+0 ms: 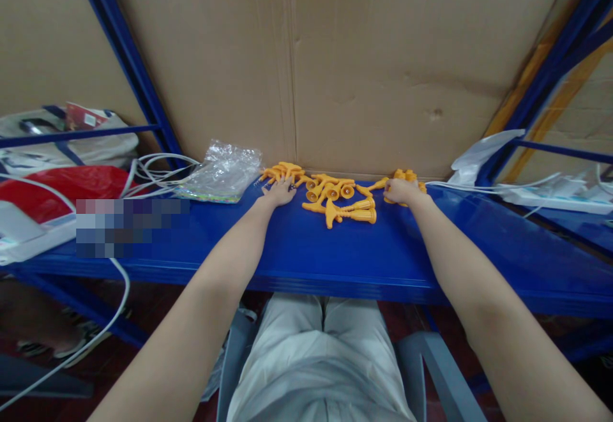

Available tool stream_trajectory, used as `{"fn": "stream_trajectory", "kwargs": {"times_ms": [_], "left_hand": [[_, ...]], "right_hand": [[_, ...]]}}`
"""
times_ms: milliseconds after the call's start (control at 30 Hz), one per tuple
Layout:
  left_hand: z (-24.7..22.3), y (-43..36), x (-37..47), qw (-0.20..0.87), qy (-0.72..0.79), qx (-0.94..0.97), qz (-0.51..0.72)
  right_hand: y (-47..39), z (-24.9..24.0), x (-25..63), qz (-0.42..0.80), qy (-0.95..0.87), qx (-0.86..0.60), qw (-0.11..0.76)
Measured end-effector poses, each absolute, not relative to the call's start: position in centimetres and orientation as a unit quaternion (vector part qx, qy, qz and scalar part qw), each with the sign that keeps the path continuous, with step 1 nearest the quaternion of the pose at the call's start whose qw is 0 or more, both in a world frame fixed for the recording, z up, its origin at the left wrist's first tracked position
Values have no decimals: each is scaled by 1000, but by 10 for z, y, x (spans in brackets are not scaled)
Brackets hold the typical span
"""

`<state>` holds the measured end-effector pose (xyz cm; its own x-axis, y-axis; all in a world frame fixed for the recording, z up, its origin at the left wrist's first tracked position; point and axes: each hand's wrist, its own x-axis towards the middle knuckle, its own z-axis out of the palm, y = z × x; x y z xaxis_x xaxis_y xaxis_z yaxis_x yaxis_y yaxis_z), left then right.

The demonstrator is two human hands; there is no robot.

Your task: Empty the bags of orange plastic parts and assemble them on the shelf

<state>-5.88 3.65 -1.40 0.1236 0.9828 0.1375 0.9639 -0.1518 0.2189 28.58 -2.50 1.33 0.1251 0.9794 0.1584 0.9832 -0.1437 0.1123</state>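
Note:
My left hand (279,193) reaches to a pile of orange corkscrew handles (287,168), its fingers spread over them. Dark metal spirals (257,181) stick out at the pile's left side. At the right, my right hand (401,192) has its fingers curled round orange plastic parts (405,174) that it partly hides. Between the hands lie several orange corkscrews with bell-shaped ends (335,189). Nearer to me, two orange corkscrews (359,212) lie on their sides, bell ends to the right.
The blue metal table (306,249) backs onto a cardboard panel (359,71). Left of my left hand lies a clear plastic bag (225,170), with white cables (158,166) and a red bag (71,186) beyond. A white power strip (555,197) is at the far right. Blue posts flank the panel.

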Motion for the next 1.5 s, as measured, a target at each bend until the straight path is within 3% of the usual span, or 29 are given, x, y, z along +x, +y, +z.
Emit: {"fn": "stream_trajectory", "kwargs": {"times_ms": [133, 267, 500, 933, 1333, 1500], "left_hand": [[-14, 37, -59, 40, 653, 747, 121], [-13, 35, -58, 39, 655, 746, 113], [-13, 36, -58, 37, 654, 747, 109], [-11, 33, -57, 44, 653, 748, 113], [-9, 30, -55, 45, 674, 730, 102], [-7, 29, -51, 25, 681, 724, 102]], "right_hand": [[-27, 9, 277, -166, -672, -721, 33], [-29, 5, 258, -150, -716, -679, 63], [-30, 2, 237, -123, -760, -637, -27], [-35, 8, 239, -113, -768, -630, -32], [-26, 3, 255, -100, -735, -670, 30], [-21, 0, 257, -108, -746, -658, 6]]}}
